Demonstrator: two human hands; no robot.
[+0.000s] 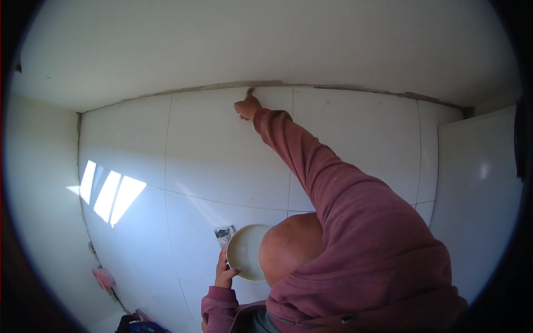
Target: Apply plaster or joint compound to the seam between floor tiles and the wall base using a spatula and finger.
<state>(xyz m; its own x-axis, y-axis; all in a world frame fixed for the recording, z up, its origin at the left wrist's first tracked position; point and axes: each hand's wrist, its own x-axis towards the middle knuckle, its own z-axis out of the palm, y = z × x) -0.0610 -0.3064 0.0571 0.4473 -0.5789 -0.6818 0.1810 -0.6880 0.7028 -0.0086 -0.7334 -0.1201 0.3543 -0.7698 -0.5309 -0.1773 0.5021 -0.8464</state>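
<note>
My right hand [248, 107] reaches far out, closed around a small brush-like tool [251, 91]. Its dark tip is at the grey gap [222, 86] where the white tiles meet the far wall; the fist hides most of the tool. Nearer to me, my left hand [225, 273] grips the rim of a round, pale bowl [230, 244], thumb over the edge. Cloudy, pale liquid appears to fill the bowl, and my bare knee covers its right side. Just beyond the bowl lies a small grey and white, stained flat piece [223, 234].
Large white tiles [227, 150] with thin joints cover the floor. The far wall [266, 44] and left wall [41, 183] border it. A white panel [477, 183] stands at right. At lower left are a pink object [103, 278] and a dark blue bundle [141, 326].
</note>
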